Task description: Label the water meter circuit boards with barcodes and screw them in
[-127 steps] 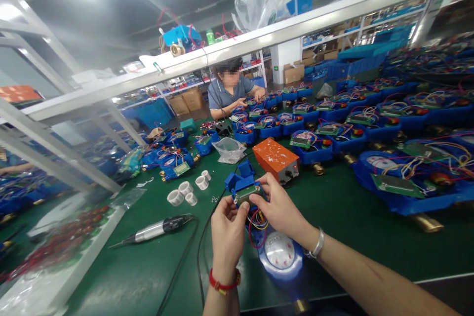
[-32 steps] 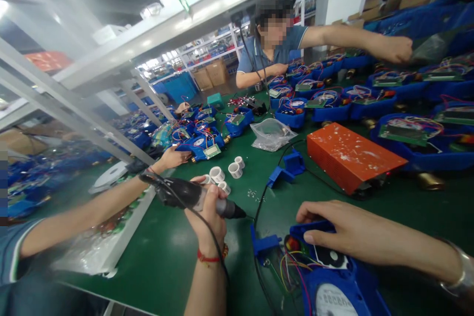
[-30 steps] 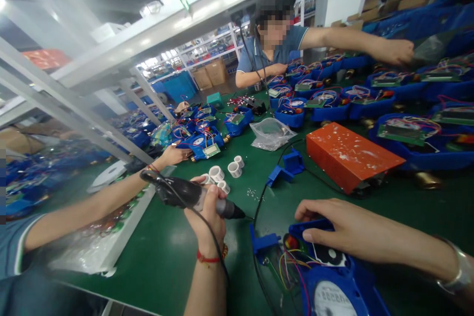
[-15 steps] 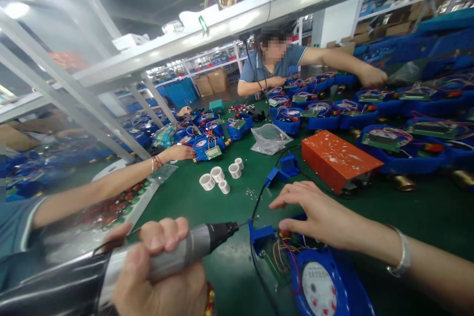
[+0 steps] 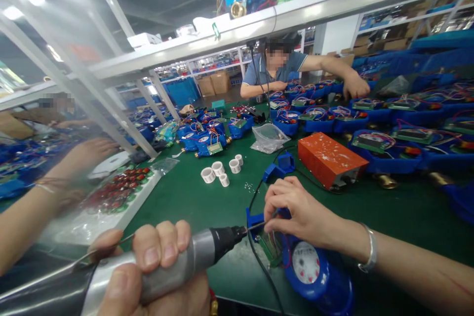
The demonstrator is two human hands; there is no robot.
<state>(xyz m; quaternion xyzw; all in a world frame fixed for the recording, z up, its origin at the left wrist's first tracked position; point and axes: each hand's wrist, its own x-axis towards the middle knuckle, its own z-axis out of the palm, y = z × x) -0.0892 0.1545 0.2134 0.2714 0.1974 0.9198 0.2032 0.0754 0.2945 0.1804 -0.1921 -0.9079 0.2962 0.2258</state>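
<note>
My left hand [image 5: 159,266] is wrapped palm-up around a grey and black electric screwdriver [image 5: 177,266], its thin bit pointing right. My right hand [image 5: 292,207], with a silver bangle at the wrist, has thumb and fingers pinched together at the tip of that bit; whatever lies between them is too small to make out. Just under my right hand sits a blue water meter [image 5: 326,276] with a round white dial. Wires and a green circuit board [image 5: 270,249] show beside it. A blue plastic bracket [image 5: 255,218] stands behind the bit.
White label rolls [image 5: 208,175] and scattered small screws [image 5: 250,187] lie on the green table. An orange box [image 5: 331,160] and several blue meters [image 5: 385,150] are at right. A co-worker [image 5: 274,66] sits opposite; another person's blurred arm [image 5: 44,192] reaches in from the left.
My right hand's spread fingers have closed in a pinch at the bit's tip. The screwdriver tip has shifted slightly right. The left co-worker's hand has pulled back from the meters.
</note>
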